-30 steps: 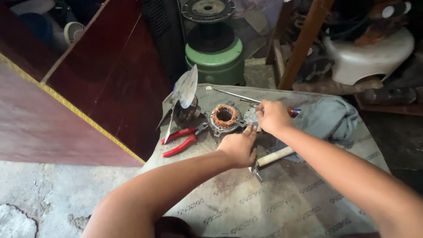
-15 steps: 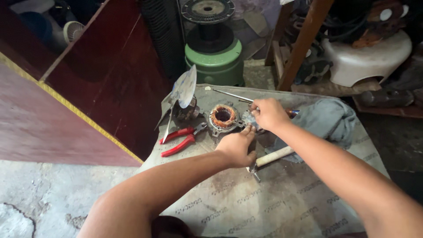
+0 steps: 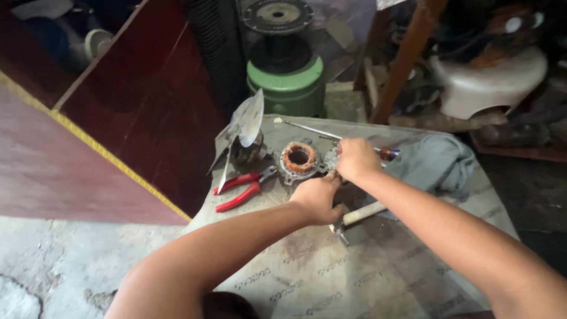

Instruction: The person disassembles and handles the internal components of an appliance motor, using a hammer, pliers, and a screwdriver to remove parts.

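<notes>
Both hands meet over a small grey metal part (image 3: 331,160) that sits on the tabletop (image 3: 378,272) just to the right of a round motor stator (image 3: 299,158) with copper-coloured windings and an open bore. The right hand (image 3: 356,159) is curled into a loose fist on top of the metal part, covering most of it, so that only its toothed left edge shows between the hand and the stator; the grip is pressed together around the part, though how the fingertips sit underneath is hidden. The left hand (image 3: 319,198) comes in from below, knuckles up, its fingers bent and reaching to the lower edge of the same part, touching the right hand's fingers; whether it pinches the part or merely steadies it cannot be told. The stator itself lies free, just beside both hands and touched by neither as far as can be seen. Under the left wrist lies a hammer (image 3: 354,215) with a pale wooden handle, its head pointing toward the person. Red-handled pliers (image 3: 242,188) lie to the left of the stator, near a small fan blade assembly (image 3: 243,133) at the tabletop's left corner. A long screwdriver (image 3: 336,137) runs behind the hands, and a crumpled grey cloth (image 3: 437,165) lies to the right.
</notes>
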